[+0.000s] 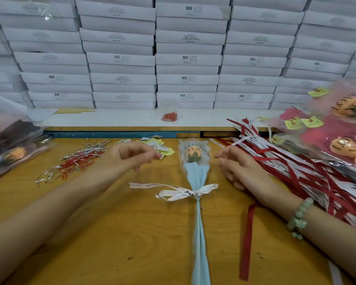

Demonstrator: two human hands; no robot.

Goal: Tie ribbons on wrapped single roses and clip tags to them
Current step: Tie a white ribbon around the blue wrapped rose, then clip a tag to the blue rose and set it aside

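A wall of stacked flat white cardboard boxes point(185, 58) fills the upper half of the frame. Below it we see a white shelf point(121, 118), then the orange-brown wooden table point(121, 233) across the lower half.

At the right edge lies a heap of long red and white ribbons point(296, 171), with pink-wrapped roses bearing yellow tags point(337, 140) piled over its upper part. More wrapped roses in clear sleeves point(12, 145) lie at the left edge.

In the centre lies the single rose wrapped in pale blue paper and a clear sleeve point(195, 175), bloom toward the boxes, stem running to the bottom edge. A white printed ribbon point(179, 193) is tied in a bow around its neck, one tail stretched left on the wood.

Our left hand point(130, 156) hovers left of the bloom, blurred, fingers loosely curled, holding nothing we can make out. Its fingertips are near a loose pile of small yellow paper tags point(162, 148) in the upper centre. Our right hand point(238, 167) is right of the bloom, fingers relaxed and slightly spread, holding nothing.

Left of centre we see a scatter of silver twist ties and red paper clips point(76, 161). A single red ribbon strip point(247, 239) lies at lower right, near the stem. On the shelf stands a small clear plastic container of red paper clips point(169, 114). A pale green bead bracelet point(299, 219) circles the right wrist.
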